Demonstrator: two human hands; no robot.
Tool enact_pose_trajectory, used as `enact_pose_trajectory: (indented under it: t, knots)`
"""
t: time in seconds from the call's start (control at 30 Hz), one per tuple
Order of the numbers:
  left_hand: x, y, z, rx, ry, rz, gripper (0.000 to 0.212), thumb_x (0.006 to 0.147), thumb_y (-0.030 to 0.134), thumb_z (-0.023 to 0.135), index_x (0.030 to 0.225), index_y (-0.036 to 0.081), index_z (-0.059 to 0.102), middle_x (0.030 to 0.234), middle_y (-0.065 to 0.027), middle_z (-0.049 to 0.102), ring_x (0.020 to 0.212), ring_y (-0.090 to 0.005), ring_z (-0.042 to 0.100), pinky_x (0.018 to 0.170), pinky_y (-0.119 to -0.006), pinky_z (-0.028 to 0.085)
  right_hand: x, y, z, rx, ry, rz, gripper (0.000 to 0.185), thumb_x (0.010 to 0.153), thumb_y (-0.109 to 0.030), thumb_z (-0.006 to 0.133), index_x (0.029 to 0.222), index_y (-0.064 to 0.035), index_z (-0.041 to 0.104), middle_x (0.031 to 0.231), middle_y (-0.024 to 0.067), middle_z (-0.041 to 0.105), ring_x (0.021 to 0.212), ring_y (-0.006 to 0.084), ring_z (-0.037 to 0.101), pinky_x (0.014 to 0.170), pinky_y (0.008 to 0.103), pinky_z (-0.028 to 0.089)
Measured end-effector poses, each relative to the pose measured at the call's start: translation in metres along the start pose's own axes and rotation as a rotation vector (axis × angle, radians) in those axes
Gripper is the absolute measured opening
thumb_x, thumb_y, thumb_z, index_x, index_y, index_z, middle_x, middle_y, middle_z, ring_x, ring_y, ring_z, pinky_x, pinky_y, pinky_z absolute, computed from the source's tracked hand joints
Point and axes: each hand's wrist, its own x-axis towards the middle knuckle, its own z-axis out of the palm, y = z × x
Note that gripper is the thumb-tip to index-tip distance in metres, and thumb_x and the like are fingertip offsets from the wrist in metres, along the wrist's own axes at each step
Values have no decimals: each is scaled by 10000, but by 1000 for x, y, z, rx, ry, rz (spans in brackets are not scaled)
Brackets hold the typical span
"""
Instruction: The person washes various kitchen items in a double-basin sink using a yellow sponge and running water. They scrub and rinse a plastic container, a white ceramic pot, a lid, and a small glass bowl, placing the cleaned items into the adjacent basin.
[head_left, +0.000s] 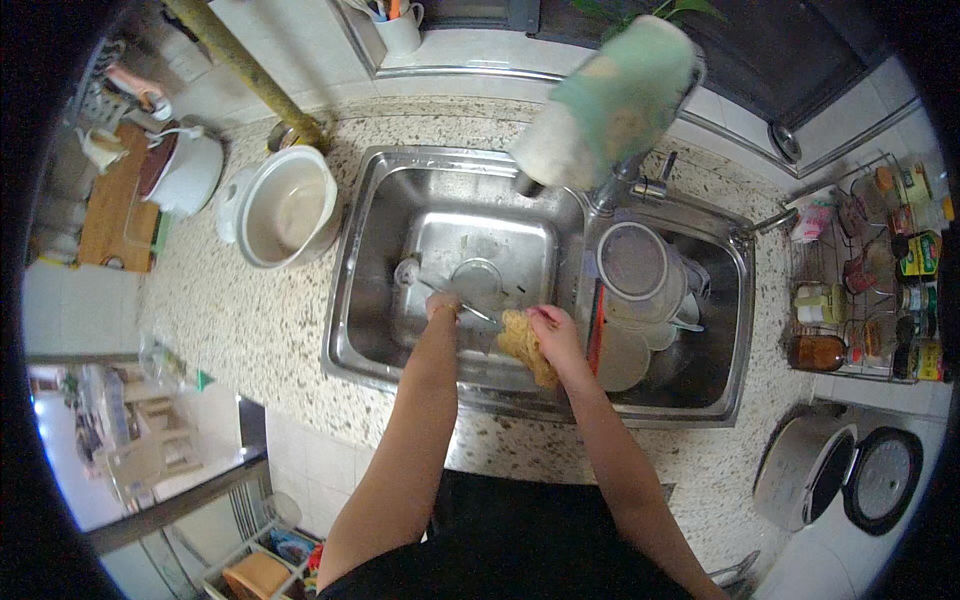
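My left hand (444, 306) is over the left basin of a stainless steel sink (360, 292), closed around the thin handle of a long metal utensil (478, 313). The utensil's round head (407, 271) points to the left; it looks like a ladle or spoon, too blurred to be sure. To the right, my right hand (556, 337) grips a crumpled yellow cloth (521, 341) over the basin's near right side. The cloth is close to the handle's right end; whether they touch, I cannot tell. Beneath both hands, a round drain (476, 277) shows in the wet basin floor.
Stacked bowls and a round clear lid (632, 262) fill much of the right basin. A blurred green-and-white cylindrical object (615, 97) looms before the faucet (607, 195). Left stands a white pot (289, 206); right are a wire rack of jars (862, 277) and an open rice cooker (802, 469).
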Motion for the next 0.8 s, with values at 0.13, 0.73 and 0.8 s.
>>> enact_pose_trajectory:
  t: [0.13, 0.73, 0.8]
  knots:
    - [90, -46, 17, 239, 64, 172, 281, 762, 220, 417, 814, 22, 610, 833, -120, 601, 758, -230, 591, 624, -327, 468, -2, 3, 29, -131, 26, 65, 266, 761, -222, 527, 911, -3, 546, 818, 91, 579, 748, 165, 547, 661, 264, 418]
    - [-149, 12, -86, -1039, -401, 662, 429, 867, 362, 297, 535, 95, 346, 434, 20, 303, 376, -84, 314, 354, -225, 255, -35, -65, 82, -429, -565, -17, 464, 647, -328, 646, 959, 1, 546, 889, 114, 581, 794, 153, 533, 681, 265, 420]
    - [-152, 18, -89, -967, -353, 697, 440, 867, 374, 283, 534, 96, 358, 438, 10, 335, 388, -83, 336, 360, -222, 267, -33, -68, 81, -370, -592, -32, 454, 636, -309, 657, 947, 5, 552, 879, 111, 584, 789, 152, 534, 679, 265, 420]
